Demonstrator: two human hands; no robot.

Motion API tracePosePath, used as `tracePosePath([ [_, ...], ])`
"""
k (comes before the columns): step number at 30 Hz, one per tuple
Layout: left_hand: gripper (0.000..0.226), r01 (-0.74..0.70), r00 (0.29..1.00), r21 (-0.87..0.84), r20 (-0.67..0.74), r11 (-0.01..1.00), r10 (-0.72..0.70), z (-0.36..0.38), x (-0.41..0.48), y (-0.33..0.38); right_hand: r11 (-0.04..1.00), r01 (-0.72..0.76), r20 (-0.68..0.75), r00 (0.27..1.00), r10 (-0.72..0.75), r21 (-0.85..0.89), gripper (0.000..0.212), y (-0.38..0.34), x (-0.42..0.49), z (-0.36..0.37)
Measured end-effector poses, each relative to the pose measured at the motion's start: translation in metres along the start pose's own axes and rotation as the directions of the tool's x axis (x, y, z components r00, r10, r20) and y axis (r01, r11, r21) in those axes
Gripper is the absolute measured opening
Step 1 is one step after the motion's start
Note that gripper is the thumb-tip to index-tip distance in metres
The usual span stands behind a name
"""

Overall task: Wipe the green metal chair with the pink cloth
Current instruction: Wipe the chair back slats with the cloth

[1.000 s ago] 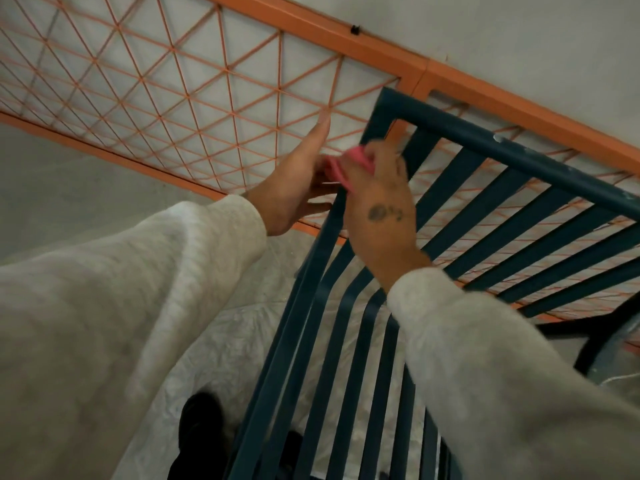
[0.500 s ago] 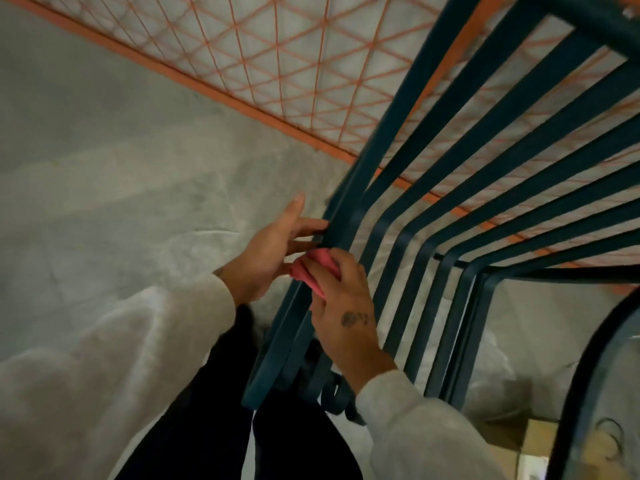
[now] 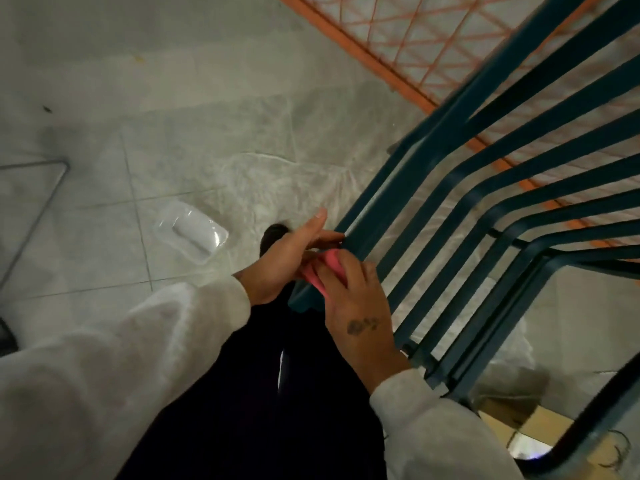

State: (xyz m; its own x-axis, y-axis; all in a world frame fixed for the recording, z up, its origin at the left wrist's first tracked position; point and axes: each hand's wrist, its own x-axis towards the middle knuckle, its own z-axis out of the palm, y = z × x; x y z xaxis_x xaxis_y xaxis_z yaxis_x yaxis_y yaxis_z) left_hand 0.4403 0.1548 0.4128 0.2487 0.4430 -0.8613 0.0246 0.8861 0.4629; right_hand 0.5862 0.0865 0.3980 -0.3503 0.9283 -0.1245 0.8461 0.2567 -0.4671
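Note:
The green metal chair (image 3: 460,188) fills the right half of the view, its slatted bars running from upper right down to the lower middle. The pink cloth (image 3: 330,268) is folded around the chair's leftmost bar near its lower end. My right hand (image 3: 356,306) grips the cloth from the right side of that bar. My left hand (image 3: 287,258) presses against the cloth and bar from the left, its fingers stretched out toward the bar.
An orange lattice panel (image 3: 415,39) stands behind the chair at the upper right. A clear plastic tray (image 3: 190,232) lies on the tiled floor to the left. A thin metal frame (image 3: 34,202) is at the far left. A cardboard box (image 3: 519,420) sits under the chair.
Both hands have slid with the cloth down the chair's left bar, from near the top rail to its lower end. The view has tilted down toward the floor.

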Motion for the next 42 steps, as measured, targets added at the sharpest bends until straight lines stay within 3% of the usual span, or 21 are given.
tracePosePath([
  [4,0.066,0.025,0.999,0.031,-0.034,0.999,-0.024,-0.015,-0.015,-0.028,0.984,0.175,0.180,0.969,-0.168,-0.023,0.033,-0.018,-0.020,0.018],
  [7,0.074,0.039,0.999,0.027,0.006,0.999,-0.039,-0.023,-0.018,-0.041,0.984,0.179,0.172,0.970,-0.173,-0.020,0.022,-0.024,-0.023,0.019],
  [10,0.077,0.035,0.999,-0.001,0.036,0.999,-0.035,-0.031,-0.016,-0.048,0.982,0.184,0.168,0.968,-0.188,0.043,0.028,-0.017,-0.012,0.006],
  [14,0.085,0.043,0.999,0.049,-0.003,0.998,-0.043,-0.036,-0.010,-0.047,0.997,0.018,0.088,0.996,-0.024,0.072,0.039,0.012,0.014,-0.014],
  [16,0.088,0.060,0.998,0.060,-0.012,0.996,-0.059,-0.036,-0.010,-0.046,0.998,0.006,0.052,0.999,-0.009,0.068,0.041,0.015,0.016,-0.013],
  [19,0.089,0.044,0.998,0.056,0.043,0.997,-0.047,-0.035,-0.012,-0.047,0.990,0.137,0.095,0.985,-0.141,0.046,0.035,0.001,-0.003,0.000],
  [23,0.088,0.068,0.997,0.007,0.042,0.998,-0.069,-0.035,-0.013,-0.047,0.944,0.330,0.329,0.888,-0.321,0.032,0.039,-0.010,-0.019,0.016],
  [26,0.088,0.073,0.996,0.021,0.055,0.997,-0.074,-0.036,-0.010,-0.045,0.956,0.279,0.225,0.929,-0.292,0.088,0.032,-0.001,-0.006,0.000],
  [30,0.086,0.080,0.995,0.107,0.049,0.991,-0.085,-0.039,-0.006,-0.041,0.981,0.054,0.042,0.997,-0.063,0.186,0.043,0.027,0.027,-0.025],
  [33,0.091,0.090,0.991,0.139,0.081,0.986,-0.102,-0.038,-0.005,-0.035,0.988,-0.047,0.002,0.999,0.047,0.150,0.040,0.040,0.053,-0.036],
  [37,0.092,0.079,0.991,0.148,0.091,0.986,-0.093,-0.037,-0.002,-0.027,0.995,0.015,-0.041,0.999,-0.011,0.101,0.038,0.023,0.038,-0.028],
  [42,0.093,0.071,0.988,0.126,0.128,0.989,-0.088,-0.038,0.001,-0.025,0.983,0.141,0.112,0.982,-0.154,0.119,0.041,0.003,0.001,-0.006],
])
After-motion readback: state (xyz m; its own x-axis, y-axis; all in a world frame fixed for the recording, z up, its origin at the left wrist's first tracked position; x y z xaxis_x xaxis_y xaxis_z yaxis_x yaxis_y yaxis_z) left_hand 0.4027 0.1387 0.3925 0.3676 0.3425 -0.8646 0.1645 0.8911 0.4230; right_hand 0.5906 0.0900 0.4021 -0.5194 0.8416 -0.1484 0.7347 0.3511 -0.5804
